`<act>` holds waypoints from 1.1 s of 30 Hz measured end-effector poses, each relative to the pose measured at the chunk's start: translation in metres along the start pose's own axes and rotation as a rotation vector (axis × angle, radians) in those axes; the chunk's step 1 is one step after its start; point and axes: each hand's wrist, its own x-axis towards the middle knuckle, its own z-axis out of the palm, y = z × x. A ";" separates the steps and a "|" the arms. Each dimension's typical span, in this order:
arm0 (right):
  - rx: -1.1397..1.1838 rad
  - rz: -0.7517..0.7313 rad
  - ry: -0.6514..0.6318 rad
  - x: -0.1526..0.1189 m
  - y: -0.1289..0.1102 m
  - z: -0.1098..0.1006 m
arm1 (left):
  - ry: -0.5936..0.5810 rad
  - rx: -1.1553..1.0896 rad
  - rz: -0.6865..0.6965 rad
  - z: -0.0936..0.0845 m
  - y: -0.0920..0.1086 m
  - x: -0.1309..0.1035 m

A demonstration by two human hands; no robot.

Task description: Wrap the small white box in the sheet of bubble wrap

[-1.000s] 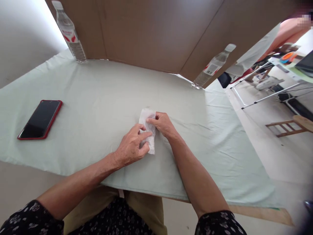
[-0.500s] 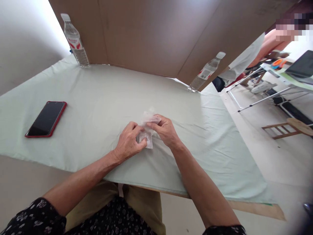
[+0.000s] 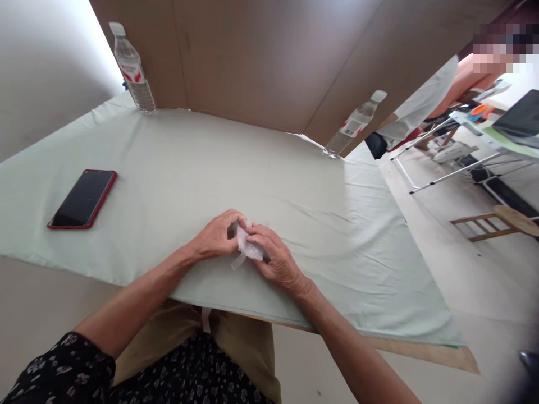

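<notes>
Between my two hands is a small bundle of translucent plastic wrap (image 3: 249, 247), whitish and crinkled, with a strip sticking out toward the table's front edge. My left hand (image 3: 221, 233) pinches its left side between thumb and curled fingers. From the right, my right hand (image 3: 275, 255) wraps round it, with the fingers over the top and the thumb below. What lies inside the wrap, if anything, cannot be made out. The bundle is just above or on the pale green tablecloth (image 3: 189, 168), near the front edge.
A phone in a red case (image 3: 83, 199) lies at the left. One water bottle (image 3: 135, 73) stands at the back left, another bottle (image 3: 356, 124) at the back right, before a brown cardboard panel (image 3: 244, 62). Beyond the right edge are a wooden stool (image 3: 514, 219), a folding table with a laptop (image 3: 522, 118) and a person.
The loose film that stuck out beyond my fingers is now gathered into a compact bundle. My right hand has come down and closed round its right side; my left hand has shifted slightly.
</notes>
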 end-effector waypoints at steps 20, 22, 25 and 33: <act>0.602 0.745 0.005 0.048 0.015 -0.004 | -0.120 -0.462 -0.228 -0.010 -0.002 0.006; 0.494 0.698 0.107 0.047 0.017 -0.002 | -0.089 -0.553 -0.271 -0.008 -0.006 0.007; 0.286 0.624 0.285 0.043 0.015 -0.008 | -0.069 -0.636 -0.328 -0.006 -0.009 0.007; -0.005 0.331 0.006 0.029 -0.003 -0.019 | -0.095 -0.723 -0.349 -0.008 -0.010 0.006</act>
